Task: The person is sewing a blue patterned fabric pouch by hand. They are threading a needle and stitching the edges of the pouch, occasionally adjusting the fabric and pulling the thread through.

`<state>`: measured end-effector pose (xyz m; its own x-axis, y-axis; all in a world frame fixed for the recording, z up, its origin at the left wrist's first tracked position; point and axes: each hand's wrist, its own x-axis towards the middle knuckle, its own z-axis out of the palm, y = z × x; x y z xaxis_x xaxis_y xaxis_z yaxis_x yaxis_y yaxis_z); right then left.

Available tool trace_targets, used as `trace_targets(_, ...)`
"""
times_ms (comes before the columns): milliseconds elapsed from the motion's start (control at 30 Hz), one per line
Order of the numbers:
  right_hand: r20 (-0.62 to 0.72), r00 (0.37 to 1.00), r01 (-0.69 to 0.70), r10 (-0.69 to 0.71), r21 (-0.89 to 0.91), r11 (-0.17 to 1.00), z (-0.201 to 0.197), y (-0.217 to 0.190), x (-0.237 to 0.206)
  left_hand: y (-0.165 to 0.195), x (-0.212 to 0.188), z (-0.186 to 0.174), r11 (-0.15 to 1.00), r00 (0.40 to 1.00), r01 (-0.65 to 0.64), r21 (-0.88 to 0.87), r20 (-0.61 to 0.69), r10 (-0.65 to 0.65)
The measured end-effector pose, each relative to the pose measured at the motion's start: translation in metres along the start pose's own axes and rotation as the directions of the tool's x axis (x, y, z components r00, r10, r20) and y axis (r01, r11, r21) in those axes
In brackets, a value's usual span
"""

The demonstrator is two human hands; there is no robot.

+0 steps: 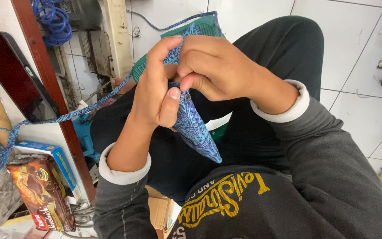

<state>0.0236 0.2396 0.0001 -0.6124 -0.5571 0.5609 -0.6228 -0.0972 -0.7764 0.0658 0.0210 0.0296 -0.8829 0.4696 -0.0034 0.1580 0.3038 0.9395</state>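
Observation:
My left hand and my right hand are pressed together in front of my lap, both gripping a blue and purple patterned fabric piece. The fabric tapers to a point that hangs below my left thumb. A small dark round fastener sits on the fabric between my left thumb tip and my right fingers. A long strap of the same fabric trails away to the left. Green material shows behind my hands, above my dark trousers.
At the left stand a reddish wooden post, a dark flat screen, a brown biscuit packet and a blue box. A coiled blue cable hangs top left. White floor tiles lie to the right.

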Motion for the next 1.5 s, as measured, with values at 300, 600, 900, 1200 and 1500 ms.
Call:
trace_targets(300,-0.115,0.992,-0.025,0.045,0.173,0.985,0.012,0.004,0.001,-0.001,0.014,0.008,0.998,0.999,0.008,-0.061,-0.031,-0.010)
trace_targets(600,-0.314,0.934,-0.135,0.168,0.124,0.983,0.022,0.008,-0.011,0.001,0.031,0.007,0.990,0.981,-0.041,0.135,-0.180,0.066)
trace_targets(900,-0.433,0.894,-0.225,0.112,-0.219,0.949,0.010,0.022,-0.013,0.001,0.021,0.011,0.908,0.983,0.076,0.412,-0.183,0.001)
trace_targets(1200,-0.255,0.888,-0.325,0.384,0.242,0.914,-0.002,0.045,-0.024,0.002,0.015,0.003,0.729,0.983,-0.066,0.681,-0.082,0.166)
trace_targets(1500,0.133,0.839,-0.539,0.528,0.338,0.771,-0.029,0.057,-0.024,-0.003,0.005,-0.028,0.830,0.968,0.049,0.556,-0.232,0.098)
